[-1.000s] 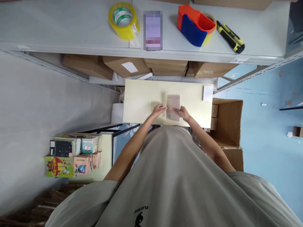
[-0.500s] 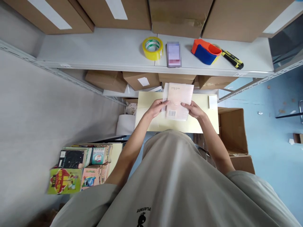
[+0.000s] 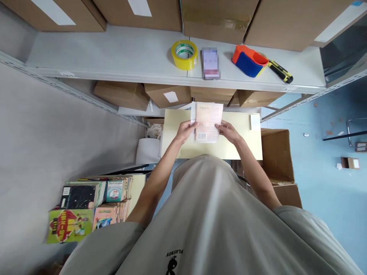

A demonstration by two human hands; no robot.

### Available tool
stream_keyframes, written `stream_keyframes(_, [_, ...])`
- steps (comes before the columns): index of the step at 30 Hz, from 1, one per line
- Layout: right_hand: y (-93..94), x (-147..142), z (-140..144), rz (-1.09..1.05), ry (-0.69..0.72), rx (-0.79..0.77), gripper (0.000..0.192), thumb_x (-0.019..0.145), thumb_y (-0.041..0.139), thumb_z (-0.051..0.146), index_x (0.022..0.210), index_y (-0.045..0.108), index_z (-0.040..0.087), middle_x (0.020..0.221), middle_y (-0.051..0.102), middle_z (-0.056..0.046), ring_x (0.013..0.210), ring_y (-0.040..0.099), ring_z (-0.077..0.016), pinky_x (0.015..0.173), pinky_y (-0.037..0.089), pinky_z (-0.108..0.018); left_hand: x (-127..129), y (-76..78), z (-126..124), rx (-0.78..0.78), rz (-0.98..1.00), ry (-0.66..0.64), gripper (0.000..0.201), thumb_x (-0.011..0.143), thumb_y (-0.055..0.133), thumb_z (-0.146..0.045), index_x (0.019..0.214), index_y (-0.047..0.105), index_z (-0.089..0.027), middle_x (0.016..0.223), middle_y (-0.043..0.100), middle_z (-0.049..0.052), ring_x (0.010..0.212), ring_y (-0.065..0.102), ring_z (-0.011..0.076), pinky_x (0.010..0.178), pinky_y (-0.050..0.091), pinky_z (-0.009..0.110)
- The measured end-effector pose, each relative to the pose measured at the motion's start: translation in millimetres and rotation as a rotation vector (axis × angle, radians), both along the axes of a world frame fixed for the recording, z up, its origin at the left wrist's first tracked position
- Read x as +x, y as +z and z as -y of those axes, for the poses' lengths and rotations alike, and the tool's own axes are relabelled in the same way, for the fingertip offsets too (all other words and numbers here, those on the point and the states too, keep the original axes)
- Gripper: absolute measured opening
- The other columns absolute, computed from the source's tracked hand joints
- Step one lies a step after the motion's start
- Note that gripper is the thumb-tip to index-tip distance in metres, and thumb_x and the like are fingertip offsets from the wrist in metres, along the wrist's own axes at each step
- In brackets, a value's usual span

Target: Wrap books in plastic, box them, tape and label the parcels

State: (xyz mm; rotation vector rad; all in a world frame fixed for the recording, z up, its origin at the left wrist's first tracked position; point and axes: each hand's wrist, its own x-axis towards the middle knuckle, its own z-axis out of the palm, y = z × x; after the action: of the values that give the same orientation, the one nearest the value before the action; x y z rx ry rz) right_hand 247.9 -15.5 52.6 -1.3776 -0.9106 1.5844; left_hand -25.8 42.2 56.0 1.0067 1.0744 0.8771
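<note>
Two hands' grip (image 3: 186, 131) flanking booklet (image 3: 208, 121)

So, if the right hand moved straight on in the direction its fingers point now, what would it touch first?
The right hand grips the pale book at its right edge, fingers pointing toward the left hand. Going straight on, it would press into the book first; the left hand lies just beyond.
</note>
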Motion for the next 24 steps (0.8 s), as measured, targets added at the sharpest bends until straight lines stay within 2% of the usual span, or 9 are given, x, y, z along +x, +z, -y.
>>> stream_keyframes(4, [-5.1, -2.6, 0.5, 0.209, -0.163, 0.116, 0.099, 0.074, 0.099, 0.091, 0.148, 0.081, 0.027, 0.156, 0.083, -0.019, 0.151, 0.074, -0.0416, 0.135, 0.058, -0.064, 1.1, 4.6, -3.9, 0.141, -0.22, 0.068, 0.058, 0.088, 0.096, -0.071, 0.072, 0.073, -0.02, 0.069, 0.065, -0.002, 0.073, 0.059, 0.0181, 0.072, 0.042, 0.03])
stream_keyframes(7, [1.4, -28.2, 2.0, 0.139, -0.059, 0.143, 0.119, 0.079, 0.096, 0.093, 0.174, 0.064, 0.029, 0.178, 0.068, -0.02, 0.166, 0.064, -0.0429, 0.14, 0.053, -0.064, 12.5, 13.1, 2.5, 0.31, -0.483, 0.059, 0.048, 0.106, 0.083, -0.049, 0.07, 0.071, -0.02, 0.065, 0.062, 0.0, 0.067, 0.058, 0.0182, 0.068, 0.038, 0.032])
stream_keyframes(10, [10.2, -61.9, 0.7, 0.067, 0.012, 0.164, 0.115, 0.081, 0.095, 0.094, 0.172, 0.063, 0.03, 0.171, 0.072, -0.016, 0.16, 0.068, -0.0408, 0.132, 0.061, -0.059, 36.1, 24.2, 21.1, 0.432, -0.715, -0.034, 0.023, 0.113, 0.075, -0.035, 0.104, 0.091, -0.021, 0.088, 0.086, 0.009, 0.083, 0.079, 0.028, 0.079, 0.053, 0.036])
stream_keyframes(12, [12.7, -75.5, -2.1, 0.074, -0.044, 0.191, 0.095, 0.085, 0.091, 0.095, 0.149, 0.075, 0.026, 0.147, 0.082, -0.015, 0.144, 0.076, -0.0384, 0.123, 0.067, -0.054, 51.7, 30.0, 36.5, 0.47, -0.795, -0.113, 0.032, 0.109, 0.075, -0.027, 0.138, 0.091, -0.024, 0.122, 0.094, 0.014, 0.11, 0.088, 0.0365, 0.095, 0.063, 0.041])
stream_keyframes(15, [9.6, -70.8, -6.9, 0.074, -0.196, 0.168, 0.077, 0.091, 0.083, 0.097, 0.113, 0.077, 0.024, 0.113, 0.085, -0.01, 0.119, 0.081, -0.033, 0.108, 0.07, -0.047, 58.2, 32.2, 50.3, 0.558, -0.706, -0.253, 0.065, 0.099, 0.082, -0.024, 0.164, 0.079, -0.022, 0.167, 0.079, 0.016, 0.153, 0.077, 0.0409, 0.124, 0.065, 0.049])
stream_keyframes(17, [6.7, -54.1, -8.6, 0.048, -0.243, 0.11, 0.076, 0.087, 0.084, 0.099, 0.104, 0.076, 0.025, 0.103, 0.083, -0.008, 0.109, 0.082, -0.0315, 0.098, 0.072, -0.046, 46.4, 28.6, 45.6, 0.591, -0.548, -0.305, 0.069, 0.101, 0.084, -0.032, 0.168, 0.075, -0.023, 0.177, 0.072, 0.013, 0.165, 0.069, 0.0384, 0.136, 0.06, 0.05])
stream_keyframes(19, [7.6, -34.1, -8.2, 0.005, -0.222, 0.049, 0.078, 0.08, 0.089, 0.099, 0.104, 0.077, 0.026, 0.101, 0.085, -0.007, 0.108, 0.083, -0.0331, 0.094, 0.073, -0.046, 25.3, 22.5, 29.4, 0.556, -0.433, -0.222, 0.068, 0.105, 0.084, -0.045, 0.169, 0.073, -0.024, 0.181, 0.069, 0.013, 0.171, 0.063, 0.0372, 0.143, 0.053, 0.052])
stream_keyframes(22, [18.6, -11.3, -5.6, -0.113, -0.118, -0.002, 0.076, 0.076, 0.099, 0.093, 0.109, 0.081, 0.027, 0.114, 0.09, -0.009, 0.123, 0.085, -0.0368, 0.105, 0.075, -0.05, -6.6, 14.5, -0.9, 0.347, -0.356, 0.014, 0.089, 0.098, 0.094, -0.068, 0.171, 0.068, -0.025, 0.184, 0.063, 0.019, 0.181, 0.05, 0.0418, 0.148, 0.046, 0.059])
stream_keyframes(24, [28.7, -4.3, -4.5, -0.184, -0.036, -0.02, 0.073, 0.077, 0.103, 0.088, 0.11, 0.083, 0.027, 0.123, 0.092, -0.009, 0.13, 0.085, -0.0381, 0.115, 0.074, -0.053, -18.1, 13.4, -12.7, 0.095, -0.194, -0.047, 0.095, 0.09, 0.096, -0.083, 0.16, 0.075, -0.022, 0.168, 0.076, 0.022, 0.168, 0.065, 0.0455, 0.137, 0.058, 0.061])
